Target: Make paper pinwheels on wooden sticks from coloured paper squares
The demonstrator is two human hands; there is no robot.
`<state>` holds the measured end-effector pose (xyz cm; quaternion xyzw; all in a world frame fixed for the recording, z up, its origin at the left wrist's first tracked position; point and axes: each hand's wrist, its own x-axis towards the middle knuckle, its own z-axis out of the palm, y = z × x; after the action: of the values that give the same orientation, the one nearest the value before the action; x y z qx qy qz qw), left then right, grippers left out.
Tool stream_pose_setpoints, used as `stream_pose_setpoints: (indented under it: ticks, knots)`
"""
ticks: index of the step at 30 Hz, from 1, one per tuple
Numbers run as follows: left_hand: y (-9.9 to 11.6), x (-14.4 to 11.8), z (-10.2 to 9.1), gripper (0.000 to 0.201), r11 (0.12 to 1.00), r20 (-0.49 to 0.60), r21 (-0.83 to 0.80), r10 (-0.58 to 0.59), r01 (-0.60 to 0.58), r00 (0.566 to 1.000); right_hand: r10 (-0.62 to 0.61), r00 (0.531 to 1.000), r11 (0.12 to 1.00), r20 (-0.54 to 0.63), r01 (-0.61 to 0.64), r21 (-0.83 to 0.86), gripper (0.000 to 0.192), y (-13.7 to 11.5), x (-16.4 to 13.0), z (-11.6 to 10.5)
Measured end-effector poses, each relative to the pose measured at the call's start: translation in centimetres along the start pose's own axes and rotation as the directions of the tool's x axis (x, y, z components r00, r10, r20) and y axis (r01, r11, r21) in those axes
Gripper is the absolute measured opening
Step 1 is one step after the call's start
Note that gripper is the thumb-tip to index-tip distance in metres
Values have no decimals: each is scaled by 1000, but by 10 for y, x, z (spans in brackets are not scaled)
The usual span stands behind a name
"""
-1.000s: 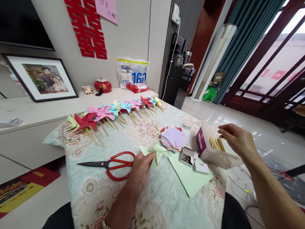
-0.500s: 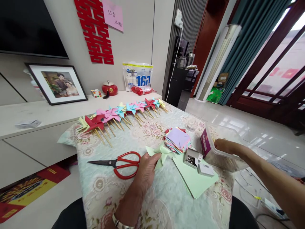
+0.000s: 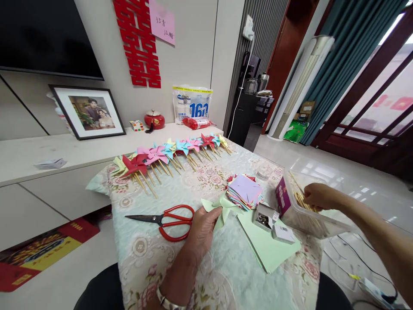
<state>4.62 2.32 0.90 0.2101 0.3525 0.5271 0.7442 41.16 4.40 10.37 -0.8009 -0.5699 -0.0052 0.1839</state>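
While my left hand (image 3: 201,228) pinches a pale green paper pinwheel (image 3: 223,207) between thumb and fingers, above the floral tablecloth (image 3: 226,275), my right hand (image 3: 319,196) is inside the clear tub (image 3: 325,226), fingers curled at the wooden sticks (image 3: 300,200). One stick angles upward beside those fingers; whether I have it gripped, I cannot tell.

Labels and writing are as follows. The tub bears a purple label (image 3: 283,198) with pale lettering, too small to read. On the cabinet behind, a plastic pouch (image 3: 192,103) carries large blue figures that read as 160; its brand line is not clear. A pink note (image 3: 162,21) on the wall is handwritten, beginning "35". Beside it hang red cut-out characters (image 3: 138,47), the double-happiness sign repeated.

Red-handled scissors (image 3: 176,222) lie just left of my left hand. The open box of metal fasteners (image 3: 263,218) rests on green sheets (image 3: 269,256), near the tub.
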Motion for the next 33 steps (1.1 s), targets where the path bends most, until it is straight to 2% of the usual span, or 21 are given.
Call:
stream_pose_setpoints:
  ticks: [1, 3, 4, 5, 6, 7, 8, 10, 11, 13, 15, 18, 21, 24, 33]
  knots:
    - [1, 0, 0, 38, 1000, 3, -9, 1, -1, 1000, 2, 999, 999, 54, 0, -35, 35, -4, -3, -9]
    - [2, 1, 1, 40, 999, 11, -37, 7, -7, 1000, -22, 996, 995, 89, 31, -94, 31, -23, -18, -23]
    - [3, 1, 1, 41, 998, 20, -54, 12, -11, 1000, -83, 990, 989, 114, 96, -114, 23, -36, -30, -27]
    - [4, 1, 2, 40, 997, 33, -73, 21, -19, 999, -155, 977, 984, 147, 166, -66, 19, -53, -44, -27]
    - [5, 1, 2, 38, 995, 48, -92, 32, -27, 998, -224, 953, 974, 203, 218, 54, 20, -71, -59, -23]
    - [6, 1, 2, 35, 993, 63, -112, 43, -35, 997, -297, 896, 947, 330, 232, 222, 20, -90, -74, -15]
    - [8, 1, 2, 32, 990, 74, -132, 54, -44, 996, -351, 829, 911, 435, 195, 365, 21, -108, -88, -4]
    - [10, 0, 1, 28, 984, 88, -169, 75, -60, 993, -417, 712, 830, 566, 43, 557, 20, -140, -110, 26]
    - [11, 1, 0, 27, 981, 92, -181, 85, -67, 992, -447, 688, 789, 572, 1, 614, 20, -152, -116, 42]
    - [12, 2, -1, 26, 977, 102, -198, 104, -83, 989, -481, 670, 715, 565, -73, 695, 23, -168, -122, 71]
    - [13, 4, -2, 24, 969, 105, -223, 129, -103, 986, -515, 657, 637, 550, -136, 759, 23, -176, -122, 90]
    - [13, 7, -3, 23, 946, 54, -297, 155, -132, 987, -547, 639, 572, 540, -186, 799, 23, -177, -120, 102]
    - [14, 8, -3, 22, 922, -10, -367, 131, -125, 991, -532, 609, 550, 588, -280, 787, 24, -175, -123, 103]
    - [16, 8, -3, 18, 906, -59, -406, 106, -121, 993, -513, 602, 516, 612, -354, 780, 24, -174, -128, 104]
    - [20, 12, -8, 21, 871, -180, -467, 72, -150, 981, -502, 621, 428, 602, -426, 797, 25, -166, -138, 107]
